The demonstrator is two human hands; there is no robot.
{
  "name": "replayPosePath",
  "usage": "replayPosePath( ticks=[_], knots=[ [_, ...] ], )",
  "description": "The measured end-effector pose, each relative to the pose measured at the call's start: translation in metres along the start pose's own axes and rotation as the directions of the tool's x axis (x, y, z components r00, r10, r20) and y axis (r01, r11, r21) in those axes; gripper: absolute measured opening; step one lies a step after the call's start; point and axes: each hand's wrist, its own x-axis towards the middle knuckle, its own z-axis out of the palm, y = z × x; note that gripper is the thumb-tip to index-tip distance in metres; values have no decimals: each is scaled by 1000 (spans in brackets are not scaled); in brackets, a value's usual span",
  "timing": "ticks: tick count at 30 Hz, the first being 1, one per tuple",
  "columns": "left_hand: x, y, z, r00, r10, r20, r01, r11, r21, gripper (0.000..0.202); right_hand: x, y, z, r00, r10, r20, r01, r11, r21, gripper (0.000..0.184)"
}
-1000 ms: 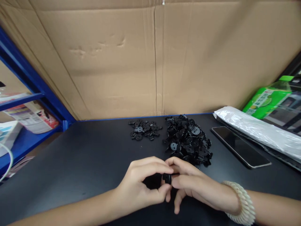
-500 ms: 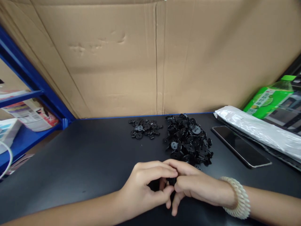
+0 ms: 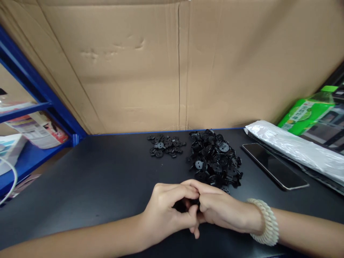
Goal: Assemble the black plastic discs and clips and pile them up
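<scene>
Left hand (image 3: 170, 208) and right hand (image 3: 224, 209) pinch 1 mostly hidden black part (image 3: 195, 201). The surface (image 3: 94, 179) runs from the small-parts pile (image 3: 166, 145) to its left edge.

2 piles of black disc parts toward the desk's (image 3: 94, 175) far edge: small pile (image 3: 167, 143), large pile (image 3: 215, 159); overlapping, pieces uncountable. 1 smartphone (image 3: 274, 166), 1 green-labelled bottle (image 3: 301, 114), 1 coil wristband (image 3: 264, 223).

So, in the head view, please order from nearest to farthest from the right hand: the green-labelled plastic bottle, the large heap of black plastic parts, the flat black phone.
1. Large heap of black plastic parts: just beyond the right hand.
2. Flat black phone: right of the heap.
3. Green-labelled plastic bottle: far right, beyond the phone.
</scene>
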Motion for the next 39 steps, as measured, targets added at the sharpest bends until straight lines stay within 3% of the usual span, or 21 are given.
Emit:
replayPosePath(
  ticks=[4, 6, 8, 11, 14, 16, 20, 22, 23, 25, 27, 30, 31, 33, 39],
  knots=[
    [1, 2, -1, 999, 27, -23, -26, 999, 38, 13, 0, 2, 1, 999, -48, 12, 47, 998, 40, 44],
    [1, 3, -2, 1000, -20, -11, 20, 999, 38, 12, 0, 2, 2, 998, -57, 24, 56, 997, 52, 49],
    [1, 3, -3, 988, -153, -13, 154, 988, 9, 14, 0, 1, 3, 997, -68, 30, 66, 996, 65, 50],
    [2, -1, -4, 918, -397, 6, 394, 910, -132, 13, 0, 0, 4, 997, -73, 40, 70, 995, 77, 51],
    [4, -4, -6, 853, -520, 41, 502, 798, -334, 11, -1, -1, 2, 993, -112, 33, 110, 993, 49, 58],
    [6, -5, -8, 848, -530, -1, 487, 780, -394, 11, -1, -2, 1, 985, -169, 28, 169, 986, 8, 63],
    [7, -3, -15, 906, -399, -143, 352, 896, -269, 14, -11, -7, 3, 973, -229, 13, 227, 950, -213, 58],
    [6, -1, -17, 942, -301, -146, 276, 946, -169, 14, -20, -14, 5, 960, -281, -1, 247, 847, -471, 46],
    [6, 0, -18, 957, -258, -132, 240, 961, -137, 13, -25, -19, 6, 946, -325, 18, 267, 743, -614, 41],
    [5, 1, -19, 977, -197, -87, 187, 976, -114, 12, -32, -29, 3, 901, -419, 111, 314, 454, -834, 37],
    [4, 1, -19, 981, -186, -57, 178, 977, -115, 14, -37, -41, -6, 829, -516, 215, 338, 155, -928, 39],
    [4, -3, -20, 966, -251, -55, 243, 963, -118, 12, -39, -59, -26, 689, -666, 287, 217, -188, -958, 49],
    [4, -5, -20, 958, -280, -60, 272, 955, -120, 12, -39, -63, -32, 657, -698, 285, 154, -245, -957, 54],
    [4, -9, -21, 944, -322, -67, 313, 942, -121, 11, -38, -69, -40, 628, -735, 256, 80, -266, -961, 60],
    [6, -15, -21, 924, -381, -22, 379, 923, -72, 11, -34, -64, -40, 655, -710, 259, 79, -277, -958, 57]
  ],
)
